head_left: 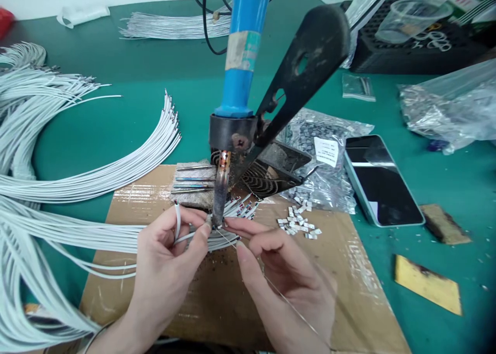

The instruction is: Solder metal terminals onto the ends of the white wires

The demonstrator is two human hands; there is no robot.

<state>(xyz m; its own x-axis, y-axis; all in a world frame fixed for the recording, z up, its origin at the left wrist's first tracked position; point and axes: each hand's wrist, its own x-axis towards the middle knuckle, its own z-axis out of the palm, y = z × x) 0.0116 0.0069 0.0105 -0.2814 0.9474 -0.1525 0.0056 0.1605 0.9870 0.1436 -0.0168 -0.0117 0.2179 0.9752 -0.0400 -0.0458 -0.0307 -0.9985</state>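
Observation:
A blue soldering iron hangs tip-down in a black clamp, its tip close to the fingertips of both hands. My left hand is closed, pinching the end of a white cable beside the iron's tip. What exactly sits at the pinched end is too small to make out. With thumb and fingers closed, my right hand holds a thin solder wire whose end reaches the tip. Behind the hands, more white cables with stripped ends lie on the cardboard.
Small white pieces are scattered on the cardboard's right side. A phone, a plastic bag of small parts and a yellow sponge lie to the right. Large bundles of white cable fill the left. A black fan stands behind the tip.

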